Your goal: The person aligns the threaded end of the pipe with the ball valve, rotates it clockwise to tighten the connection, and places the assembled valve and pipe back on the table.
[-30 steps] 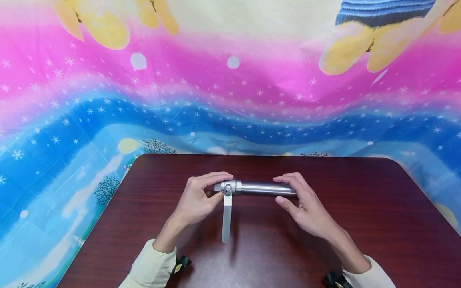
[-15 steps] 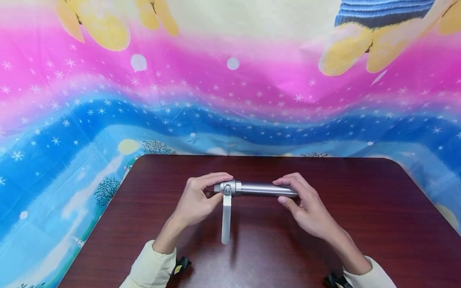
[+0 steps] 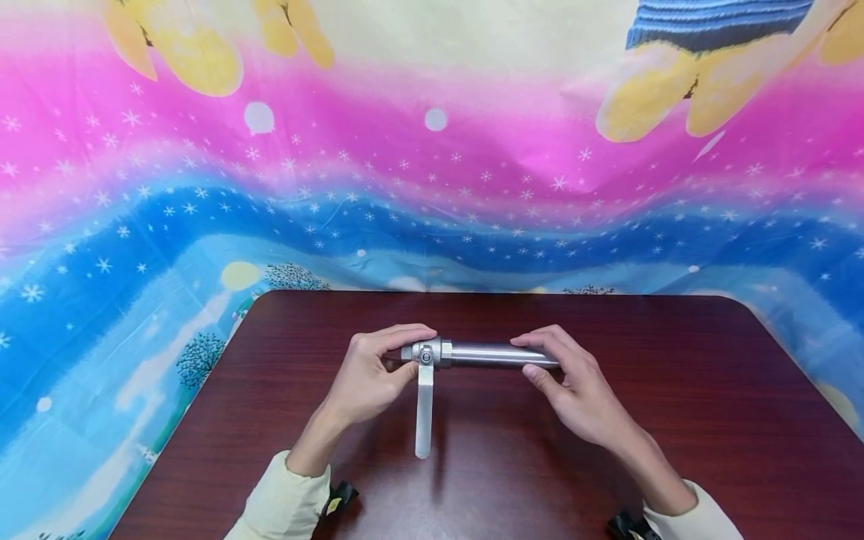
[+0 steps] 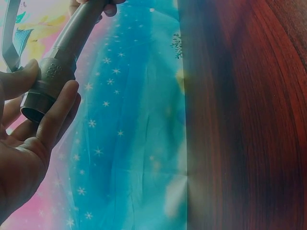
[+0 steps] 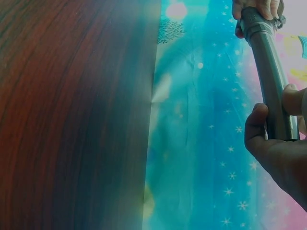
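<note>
A steel ball valve with a flat lever handle is joined to a smooth metal pipe. Together they lie level from left to right, held above the table. My left hand grips the valve body at the left end, thumb below and fingers over the top. At the other end, my right hand holds the pipe between thumb and fingers. The lever points toward me. In the left wrist view, the valve shows its open round end near my fingers. The right wrist view shows the pipe running up to the valve.
A dark red-brown wooden table with rounded far corners lies beneath. Behind it hangs a printed cloth with pink and blue bands and snowflakes. Pale sleeves cover both forearms, with black devices at the wrists.
My right thumb has moved slightly up and right against the pipe, closing onto it. The left hand and the valve stay almost where they were.
</note>
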A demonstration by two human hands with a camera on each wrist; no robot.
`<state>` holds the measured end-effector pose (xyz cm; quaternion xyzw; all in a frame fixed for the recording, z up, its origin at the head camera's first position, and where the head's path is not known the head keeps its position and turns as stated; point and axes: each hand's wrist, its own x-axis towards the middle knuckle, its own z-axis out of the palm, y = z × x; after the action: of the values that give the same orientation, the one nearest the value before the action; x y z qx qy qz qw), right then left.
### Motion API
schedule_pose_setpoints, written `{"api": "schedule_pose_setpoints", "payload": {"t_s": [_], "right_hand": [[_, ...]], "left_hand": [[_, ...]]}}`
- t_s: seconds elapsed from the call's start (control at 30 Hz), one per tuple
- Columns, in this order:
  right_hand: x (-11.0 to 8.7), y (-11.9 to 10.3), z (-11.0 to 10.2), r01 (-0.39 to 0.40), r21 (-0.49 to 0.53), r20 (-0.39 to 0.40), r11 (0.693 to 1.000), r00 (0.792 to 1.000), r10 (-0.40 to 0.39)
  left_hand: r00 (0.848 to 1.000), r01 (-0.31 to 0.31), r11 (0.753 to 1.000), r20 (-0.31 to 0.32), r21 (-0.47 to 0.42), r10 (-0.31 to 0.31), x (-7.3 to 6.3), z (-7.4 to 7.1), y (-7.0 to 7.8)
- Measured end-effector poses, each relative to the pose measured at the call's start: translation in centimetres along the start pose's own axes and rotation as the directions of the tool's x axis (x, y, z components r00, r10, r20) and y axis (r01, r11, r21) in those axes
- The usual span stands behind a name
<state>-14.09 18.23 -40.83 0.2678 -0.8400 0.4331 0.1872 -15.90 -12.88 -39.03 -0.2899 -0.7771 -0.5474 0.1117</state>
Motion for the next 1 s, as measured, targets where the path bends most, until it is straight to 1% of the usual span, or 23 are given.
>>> {"api": "schedule_pose_setpoints", "payload": {"t_s": [0.1,0.33,0.4,0.67,0.73,0.83,1.0], "right_hand": [[0.00,0.04,0.01,0.002,0.001,0.011,1.000,1.000,-0.002],[-0.14,-0.06,-0.14,0.019,0.007,0.075,1.000,0.997,-0.019],[-0.10,-0.12,-0.18,0.022,0.007,0.079,1.000,0.997,-0.022],[0.14,-0.26,-0.15,0.036,-0.013,0.018,0.999,0.999,-0.036],[0.16,-0.29,-0.18,0.025,-0.006,0.008,1.000,1.000,-0.025],[0.13,-0.32,-0.19,0.005,0.011,0.004,1.000,1.000,-0.005],[0.06,-0.05,-0.12,-0.029,0.031,0.019,0.999,0.999,0.028]], "left_hand": [[1.000,-0.004,1.000,0.000,0.002,0.004,0.00,-0.01,-0.06],[1.000,-0.008,1.000,-0.004,0.010,0.008,0.00,-0.15,0.00],[1.000,-0.004,1.000,-0.004,0.008,0.004,-0.04,-0.18,-0.03],[1.000,-0.007,1.000,-0.003,0.008,0.007,0.02,-0.12,-0.01],[1.000,-0.011,1.000,-0.008,0.006,0.011,0.04,-0.11,0.01],[1.000,-0.015,1.000,-0.008,-0.011,0.015,0.04,-0.05,-0.06],[0.999,-0.042,0.999,-0.006,-0.021,0.042,0.09,-0.10,-0.15]]}}
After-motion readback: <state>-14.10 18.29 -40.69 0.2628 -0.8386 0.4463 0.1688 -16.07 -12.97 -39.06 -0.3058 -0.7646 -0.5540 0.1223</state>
